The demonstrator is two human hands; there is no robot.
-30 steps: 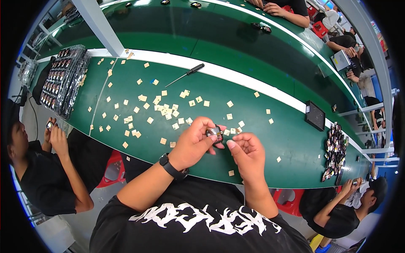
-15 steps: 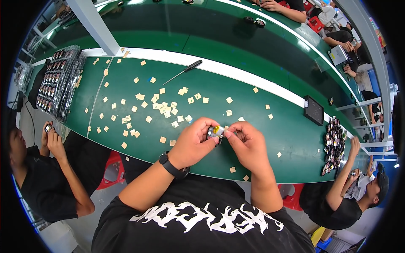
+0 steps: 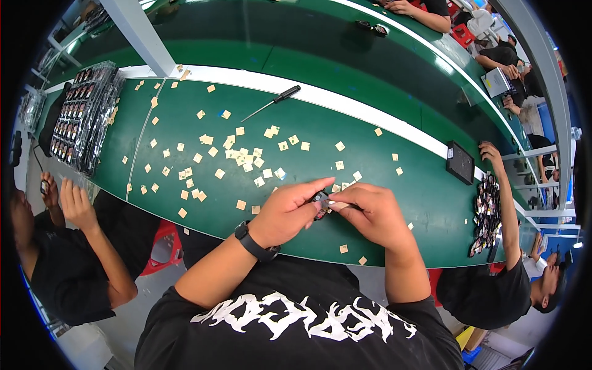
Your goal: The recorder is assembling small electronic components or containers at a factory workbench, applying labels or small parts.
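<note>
My left hand (image 3: 282, 214) is closed round a small black electronic device (image 3: 320, 205), with the thumb below it and the index finger stretched out above. A dark, rounded face of the device shows between the fingers. At the device's right edge, my right hand (image 3: 374, 211) has thumb and fingers pinched together; what they hold is too small and hidden to make out. Both hands hover over the near edge of the green table (image 3: 296, 243). Many small cream paper squares (image 3: 240, 157) lie scattered, mostly beyond and left of my hands.
A black-handled screwdriver (image 3: 285, 94) lies near the white rail (image 3: 345, 108). Stacked trays of small black devices (image 3: 86, 120) stand at the left. At the right are a black box (image 3: 460, 163) and a pile of devices (image 3: 486, 213), where a co-worker's arm (image 3: 509, 209) reaches over. Another co-worker sits left.
My right hand has shifted right and turned more over the device. The silvery piece with yellow on it no longer shows. The right co-worker's arm has stretched farther across the table.
</note>
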